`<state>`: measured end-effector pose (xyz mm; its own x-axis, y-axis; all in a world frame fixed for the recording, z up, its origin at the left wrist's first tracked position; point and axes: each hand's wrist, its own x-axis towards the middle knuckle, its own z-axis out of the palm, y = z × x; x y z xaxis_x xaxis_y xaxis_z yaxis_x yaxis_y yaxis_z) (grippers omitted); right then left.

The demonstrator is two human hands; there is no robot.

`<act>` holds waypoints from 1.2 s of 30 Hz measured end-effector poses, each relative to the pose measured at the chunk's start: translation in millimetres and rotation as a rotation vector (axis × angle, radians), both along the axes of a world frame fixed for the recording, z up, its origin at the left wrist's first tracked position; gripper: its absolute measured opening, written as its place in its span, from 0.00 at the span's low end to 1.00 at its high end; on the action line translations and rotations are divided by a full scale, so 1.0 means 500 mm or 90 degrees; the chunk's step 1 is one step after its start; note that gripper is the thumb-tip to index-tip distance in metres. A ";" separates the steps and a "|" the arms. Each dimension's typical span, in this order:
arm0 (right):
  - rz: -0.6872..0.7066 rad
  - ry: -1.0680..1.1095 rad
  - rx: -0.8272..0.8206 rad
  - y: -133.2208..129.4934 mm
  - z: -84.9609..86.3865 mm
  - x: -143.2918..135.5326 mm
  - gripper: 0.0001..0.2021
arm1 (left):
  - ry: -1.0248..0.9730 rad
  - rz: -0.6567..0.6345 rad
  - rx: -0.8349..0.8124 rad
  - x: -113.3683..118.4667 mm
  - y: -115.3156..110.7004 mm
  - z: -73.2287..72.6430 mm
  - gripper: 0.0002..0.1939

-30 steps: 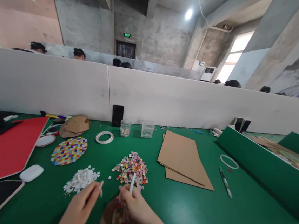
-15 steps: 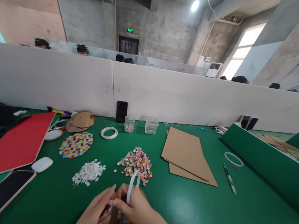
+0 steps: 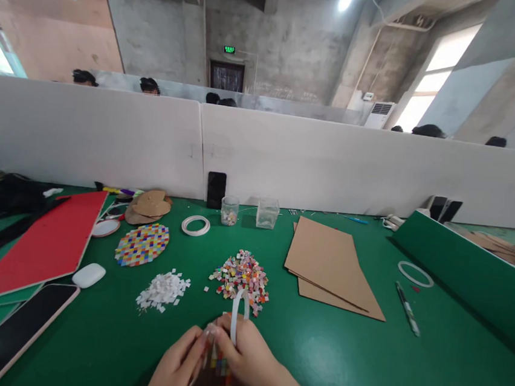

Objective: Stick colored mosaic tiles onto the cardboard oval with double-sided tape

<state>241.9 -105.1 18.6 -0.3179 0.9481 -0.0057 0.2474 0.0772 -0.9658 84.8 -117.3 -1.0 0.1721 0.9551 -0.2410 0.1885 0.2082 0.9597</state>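
My left hand [image 3: 177, 364] and my right hand [image 3: 249, 353] meet at the bottom middle, fingertips pinched close together. Around the right hand's fingers stands a thin white tape roll [image 3: 235, 318], upright. Between the fingertips is a clear, shiny strip [image 3: 210, 329], which hangs down along the left fingers. Beneath the hands lies a brown board partly covered with coloured mosaic tiles [image 3: 220, 379]; much of it is hidden. Just beyond the hands is a heap of mixed coloured tiles [image 3: 243, 276], with a pile of white tiles [image 3: 163, 291] to its left.
A tiled oval [image 3: 142, 244], a white ring [image 3: 196, 226], a clear cup [image 3: 229, 211] and a clear square box [image 3: 267, 213] stand farther back. Cardboard sheets [image 3: 324, 260] and a pen [image 3: 408, 309] lie right. A phone [image 3: 16, 333] and red board [image 3: 43, 245] are left.
My left hand has turned and closed in on the right fingertips, and the clear strip has shifted with it. More of the tiled board shows between the hands. The whole view has swung slightly.
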 end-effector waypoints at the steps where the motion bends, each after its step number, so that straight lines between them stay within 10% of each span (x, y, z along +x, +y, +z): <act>1: -0.014 -0.025 0.025 -0.002 -0.001 0.004 0.19 | 0.026 -0.012 0.013 -0.003 -0.001 0.002 0.29; 13: -0.017 -0.224 0.164 -0.082 0.001 0.071 0.14 | 0.330 -0.105 0.098 -0.013 -0.036 0.003 0.17; 23: 0.078 -0.493 0.279 -0.114 -0.084 0.061 0.27 | 0.635 -0.224 0.109 0.016 -0.038 0.007 0.14; 36: 0.044 -0.566 0.394 -0.111 -0.125 0.057 0.32 | 0.691 -0.254 0.069 0.049 -0.036 0.024 0.16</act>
